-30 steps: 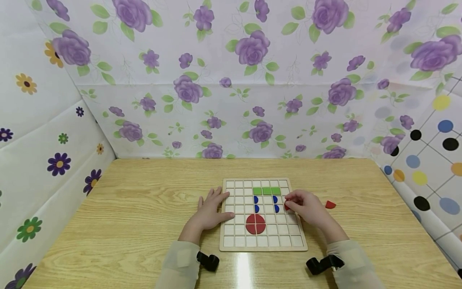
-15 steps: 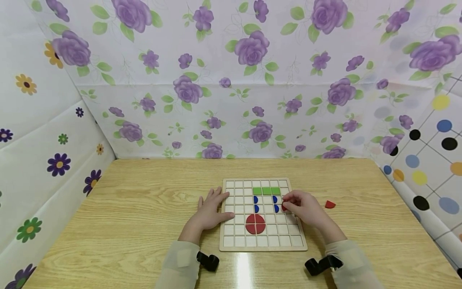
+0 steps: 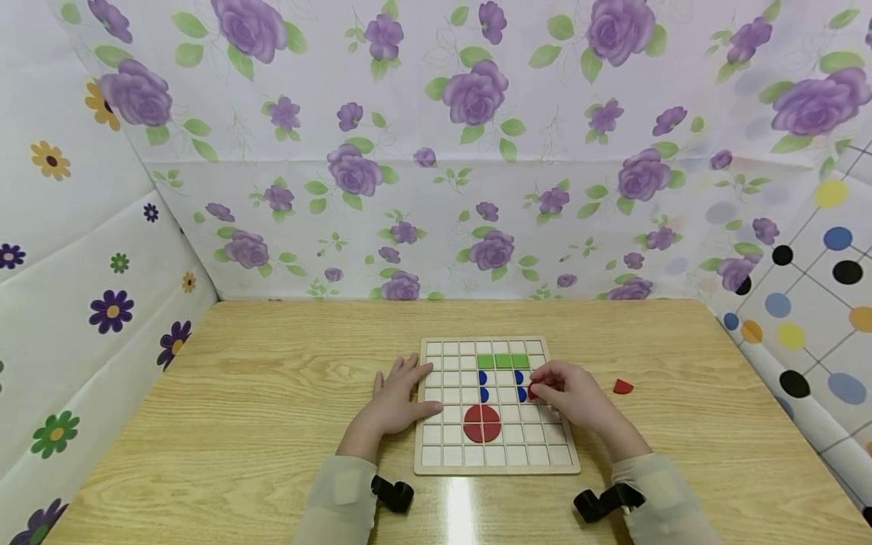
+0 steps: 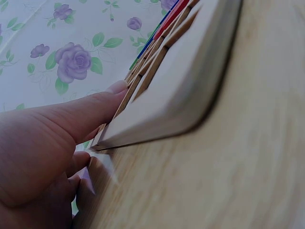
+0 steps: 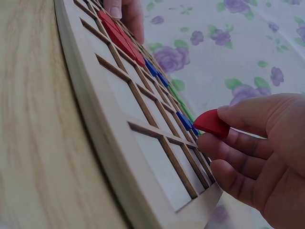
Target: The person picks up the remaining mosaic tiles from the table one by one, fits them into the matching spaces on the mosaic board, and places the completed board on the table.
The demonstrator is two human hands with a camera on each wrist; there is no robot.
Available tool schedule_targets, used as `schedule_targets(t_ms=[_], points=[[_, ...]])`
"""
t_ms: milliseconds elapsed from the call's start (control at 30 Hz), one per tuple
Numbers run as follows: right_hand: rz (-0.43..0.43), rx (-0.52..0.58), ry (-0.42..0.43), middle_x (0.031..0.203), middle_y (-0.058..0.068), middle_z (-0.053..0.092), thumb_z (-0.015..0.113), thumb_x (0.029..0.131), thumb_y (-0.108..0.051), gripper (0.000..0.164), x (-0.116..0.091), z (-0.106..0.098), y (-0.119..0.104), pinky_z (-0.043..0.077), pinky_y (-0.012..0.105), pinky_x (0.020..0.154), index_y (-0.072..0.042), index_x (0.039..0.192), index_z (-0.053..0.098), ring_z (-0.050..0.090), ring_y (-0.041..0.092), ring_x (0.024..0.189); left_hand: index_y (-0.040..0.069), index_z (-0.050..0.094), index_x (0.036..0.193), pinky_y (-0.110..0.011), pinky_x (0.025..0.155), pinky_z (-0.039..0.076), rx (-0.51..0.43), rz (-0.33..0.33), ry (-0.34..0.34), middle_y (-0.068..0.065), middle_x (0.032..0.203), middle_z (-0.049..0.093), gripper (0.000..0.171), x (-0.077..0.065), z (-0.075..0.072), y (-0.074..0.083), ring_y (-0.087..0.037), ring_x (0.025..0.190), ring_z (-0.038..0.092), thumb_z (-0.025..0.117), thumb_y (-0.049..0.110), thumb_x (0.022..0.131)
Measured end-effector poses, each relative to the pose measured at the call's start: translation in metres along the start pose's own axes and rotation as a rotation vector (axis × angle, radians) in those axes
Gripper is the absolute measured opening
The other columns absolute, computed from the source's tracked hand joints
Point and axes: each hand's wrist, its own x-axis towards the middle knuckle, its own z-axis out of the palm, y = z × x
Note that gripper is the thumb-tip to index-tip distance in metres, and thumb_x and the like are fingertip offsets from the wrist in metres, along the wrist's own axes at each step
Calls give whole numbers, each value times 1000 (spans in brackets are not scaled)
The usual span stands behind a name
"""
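A wooden grid board (image 3: 436, 465) with square cells lies on the table. My left hand (image 3: 395, 401) rests at its left edge, fingers spread, thumb on the frame in the left wrist view. Between thumb and fingers my right hand (image 3: 579, 393) pinches a red quarter-circle piece (image 5: 212, 124), held over the board's right side, near the blue half-circle pieces. Four red quarters form a red circle (image 3: 474, 431) in the lower middle cells. Blue half-circles (image 3: 484, 394) sit in two columns above it, under a row of green squares (image 3: 503, 361).
Another red quarter-circle (image 3: 623, 387) lies on the wooden table (image 3: 272, 393), right of the board. Black wrist cameras (image 3: 393, 494) are strapped to both sleeves. A flowered cloth (image 3: 436, 212) hangs behind the table.
My right hand has moved slightly left over the board with the red quarter-circle, bringing it close to the right blue column. The left hand has stayed in place.
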Motion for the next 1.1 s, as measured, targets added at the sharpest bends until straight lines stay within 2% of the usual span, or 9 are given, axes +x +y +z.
schedule_targets(t_ms=[300, 600, 1100], points=[[18, 36, -1, 88, 8, 66, 62, 91, -10, 14, 0, 4, -2, 50, 26, 54, -3, 103, 64, 60, 19, 73, 19, 38, 146, -60, 112, -11, -3, -1, -3, -10, 159, 15, 72, 0, 0, 0, -32, 148, 1, 68, 42, 85], [78, 93, -25, 87, 10, 65, 61, 92, -10, 14, -1, 6, -6, 48, 27, 47, -3, 103, 63, 56, 19, 64, 19, 38, 147, -60, 113, -11, 5, 0, -2, -10, 159, 15, 72, 0, 0, 0, -32, 148, 1, 67, 43, 85], [77, 82, -20, 84, 8, 68, 60, 93, -13, 12, 0, 6, -6, 47, 27, 48, -5, 101, 64, 56, 18, 64, 19, 38, 147, -60, 113, -10, 13, 3, 3, -10, 159, 16, 72, 1, 1, -1, -33, 147, 1, 68, 42, 85]])
